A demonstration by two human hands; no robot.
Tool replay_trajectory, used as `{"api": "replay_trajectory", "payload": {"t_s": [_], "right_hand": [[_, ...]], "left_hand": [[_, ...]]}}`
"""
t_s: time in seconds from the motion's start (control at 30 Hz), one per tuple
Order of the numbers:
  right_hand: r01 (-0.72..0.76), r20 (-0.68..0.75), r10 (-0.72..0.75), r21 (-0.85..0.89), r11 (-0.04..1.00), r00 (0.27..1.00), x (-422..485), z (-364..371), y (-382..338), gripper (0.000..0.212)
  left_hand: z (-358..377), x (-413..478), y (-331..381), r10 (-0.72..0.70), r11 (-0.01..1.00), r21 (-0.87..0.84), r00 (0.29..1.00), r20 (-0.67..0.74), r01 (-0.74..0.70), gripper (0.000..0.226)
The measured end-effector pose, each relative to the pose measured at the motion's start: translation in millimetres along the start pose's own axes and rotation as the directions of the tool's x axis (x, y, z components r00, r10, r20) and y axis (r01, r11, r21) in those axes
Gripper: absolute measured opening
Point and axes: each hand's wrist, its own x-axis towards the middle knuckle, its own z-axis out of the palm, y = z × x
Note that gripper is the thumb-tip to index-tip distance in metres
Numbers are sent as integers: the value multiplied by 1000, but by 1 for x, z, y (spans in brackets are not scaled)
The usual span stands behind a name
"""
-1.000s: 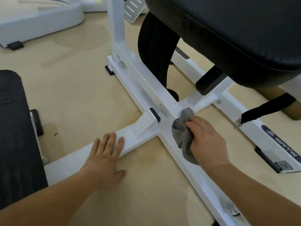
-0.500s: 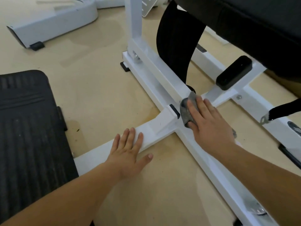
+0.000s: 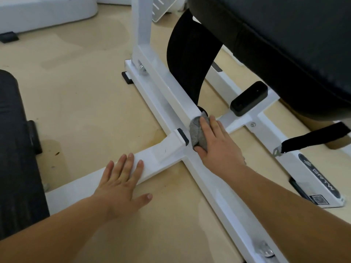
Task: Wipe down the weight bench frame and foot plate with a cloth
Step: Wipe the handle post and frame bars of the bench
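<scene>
The white bench frame [image 3: 163, 95] lies low on the floor, its long bar running from upper middle to lower right with cross bars branching off. My right hand [image 3: 216, 147] holds a bunched grey cloth [image 3: 197, 133] against the long bar at the junction, thumb tucked under the cloth and fingers laid over it. My left hand [image 3: 121, 183] rests flat on the left cross bar [image 3: 155, 158], fingers straight, thumb out on the floor. The black ribbed foot plate [image 3: 17, 149] sits at the far left, partly cut off by the frame edge.
A black padded seat [image 3: 284, 44] overhangs the upper right. A black ribbed pad [image 3: 188, 61] hangs down behind the long bar. A black strap with a metal clip [image 3: 307, 141] lies over the right bar. Another white machine base [image 3: 43, 12] stands at the top left on the beige floor.
My right hand has slid the cloth up the long bar to the junction, fingers now spread flat over it. My left hand has stayed on the cross bar.
</scene>
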Motion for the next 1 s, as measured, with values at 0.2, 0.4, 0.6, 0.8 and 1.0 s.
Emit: {"api": "replay_trajectory", "payload": {"t_s": [0.2,0.4,0.6,0.8,1.0], "right_hand": [[-87,15,86,53,995,996,-70,-5,23,85],[-228,-3,229,-62,972,974,-170,7,51,87],[-415,17,424,-169,894,906,-219,14,54,94],[-446,-56,443,-107,889,895,-205,19,47,84],[-295,-37,293,-91,951,955,-134,4,26,85]], "left_hand": [[-5,-2,1,-3,1000,-23,1000,-8,3,116],[-6,-6,10,-59,998,-2,998,-33,59,118],[-6,-7,17,-87,993,70,995,-47,91,102],[-11,-11,19,-58,997,39,998,-29,59,123],[-2,-4,11,-45,998,-47,997,-61,42,115]]}}
